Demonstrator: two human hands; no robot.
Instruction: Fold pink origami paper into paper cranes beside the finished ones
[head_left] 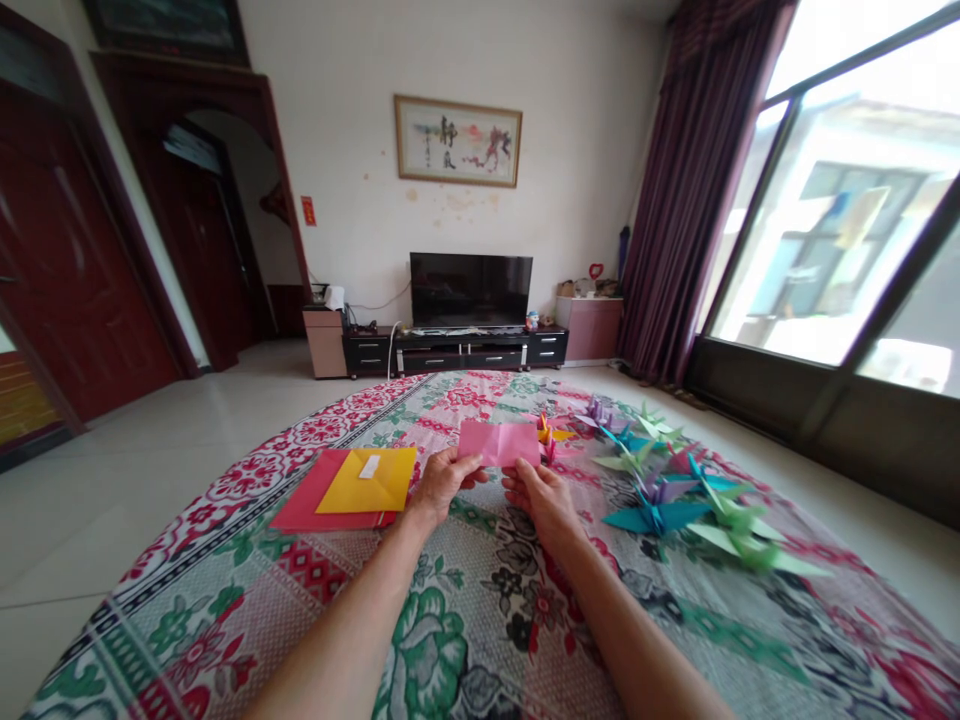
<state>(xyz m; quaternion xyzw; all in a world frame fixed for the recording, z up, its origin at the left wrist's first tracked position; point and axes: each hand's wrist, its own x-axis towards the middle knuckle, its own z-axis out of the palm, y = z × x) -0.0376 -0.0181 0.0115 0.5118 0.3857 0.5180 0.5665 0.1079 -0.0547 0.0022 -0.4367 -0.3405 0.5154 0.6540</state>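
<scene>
A pink sheet of origami paper (pixel 499 442) with crease lines is held up above the table, its long side running left to right. My left hand (pixel 444 484) pinches its lower left corner between thumb and fingers. At the lower right edge, my right hand (pixel 541 492) grips it the same way. Just behind the sheet's right end sits a yellow-orange folded crane (pixel 553 434), partly hidden. To the right lie several more paper cranes, among them a blue one (pixel 657 514) and a light green one (pixel 750 545).
Left of my hands, a yellow sheet (pixel 390 478) with a small white piece (pixel 369 467) on it overlaps red paper (pixel 300 500). A flowered cloth (pixel 315 620) covers the round table. Beyond stand a television (pixel 471 290) and a low cabinet (pixel 435 360).
</scene>
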